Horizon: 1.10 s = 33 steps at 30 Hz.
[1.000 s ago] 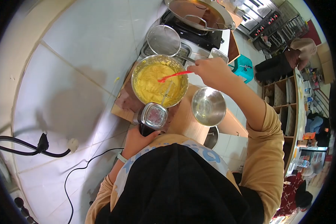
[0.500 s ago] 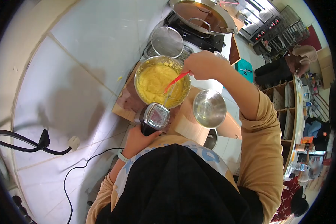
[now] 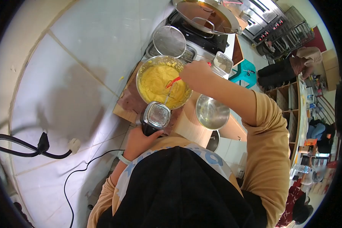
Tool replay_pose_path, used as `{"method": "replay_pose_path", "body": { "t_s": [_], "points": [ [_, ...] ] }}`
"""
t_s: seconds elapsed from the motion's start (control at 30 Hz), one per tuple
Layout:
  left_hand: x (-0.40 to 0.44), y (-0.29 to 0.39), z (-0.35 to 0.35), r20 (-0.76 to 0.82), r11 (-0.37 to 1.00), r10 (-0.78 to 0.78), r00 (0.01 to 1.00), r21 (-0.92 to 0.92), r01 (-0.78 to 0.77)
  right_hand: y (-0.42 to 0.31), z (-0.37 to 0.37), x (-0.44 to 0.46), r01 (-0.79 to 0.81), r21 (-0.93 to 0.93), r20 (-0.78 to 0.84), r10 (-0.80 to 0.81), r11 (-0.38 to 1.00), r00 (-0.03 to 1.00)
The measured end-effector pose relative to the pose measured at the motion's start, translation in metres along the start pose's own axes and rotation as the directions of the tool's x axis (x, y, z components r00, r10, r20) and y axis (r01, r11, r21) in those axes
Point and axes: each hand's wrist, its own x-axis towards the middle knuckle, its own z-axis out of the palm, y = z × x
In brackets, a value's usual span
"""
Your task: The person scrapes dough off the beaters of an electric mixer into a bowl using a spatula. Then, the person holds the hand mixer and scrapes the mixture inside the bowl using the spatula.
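Observation:
My left hand (image 3: 141, 141) is closed around a black and silver hand mixer (image 3: 157, 115), held at the near rim of a metal bowl (image 3: 140, 78). The mixer's wire beaters (image 3: 171, 95) dip into thick yellow batter (image 3: 159, 78) in that bowl. Over the bowl's right rim, my right hand (image 3: 198, 76) grips a red spatula (image 3: 173, 82). The spatula's red end reaches toward the beaters, and part of its handle is hidden inside my fist. To the right stands a second metal bowl (image 3: 212, 112) with smears inside.
A round sieve (image 3: 169, 41) lies behind the batter bowl. Beyond it, a wide pan of brown liquid (image 3: 205, 15) sits on a black stove (image 3: 197, 40). A clear container (image 3: 223, 62) and teal stool (image 3: 247, 74) are at right. A black cord (image 3: 78, 171) runs along the left. Other people are at far right.
My right hand has moved slightly down and toward me with the spatula, uncovering the clear container. The mixer has shifted a little up and left.

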Motion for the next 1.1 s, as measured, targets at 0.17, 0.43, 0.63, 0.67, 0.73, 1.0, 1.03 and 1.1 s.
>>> {"method": "replay_pose_path", "body": {
  "t_s": [0.17, 0.43, 0.63, 0.67, 0.73, 1.0, 1.03, 1.1],
  "points": [
    [-0.002, 0.002, 0.007, 0.012, 0.984, 0.007, 1.000, 0.178, -0.009, -0.004, -0.002, 0.001, 0.078, -0.045, 0.032, -0.077, 0.996, 0.997],
    [-0.002, 0.007, 0.006, 0.025, 0.965, -0.019, 1.000, 0.261, 0.012, 0.004, 0.000, -0.011, 0.133, 0.047, 0.024, -0.135, 0.990, 0.991],
    [-0.002, 0.008, 0.005, 0.028, 0.975, -0.011, 1.000, 0.224, 0.004, 0.029, -0.013, -0.020, 0.040, 0.129, 0.082, -0.051, 0.991, 0.995],
    [-0.002, 0.008, 0.005, 0.030, 0.975, -0.016, 0.999, 0.221, 0.009, 0.033, -0.011, -0.021, 0.035, 0.160, 0.045, -0.043, 0.987, 0.998],
    [-0.002, 0.007, 0.005, 0.034, 0.973, -0.024, 0.999, 0.229, 0.016, 0.038, -0.011, -0.025, 0.017, 0.163, -0.018, -0.014, 0.986, 1.000],
    [-0.002, 0.005, 0.007, 0.011, 0.973, -0.010, 1.000, 0.230, 0.007, 0.036, -0.003, -0.028, -0.074, 0.028, 0.063, 0.072, 0.997, 0.995],
    [-0.002, 0.006, 0.006, 0.010, 0.975, -0.013, 1.000, 0.223, 0.010, 0.036, -0.002, -0.029, -0.056, 0.061, 0.083, 0.051, 0.997, 0.995],
    [-0.003, 0.008, 0.005, 0.006, 0.977, -0.017, 1.000, 0.211, 0.015, 0.041, 0.001, -0.033, -0.012, 0.177, 0.033, 0.006, 0.984, 0.999]
  ]
}}
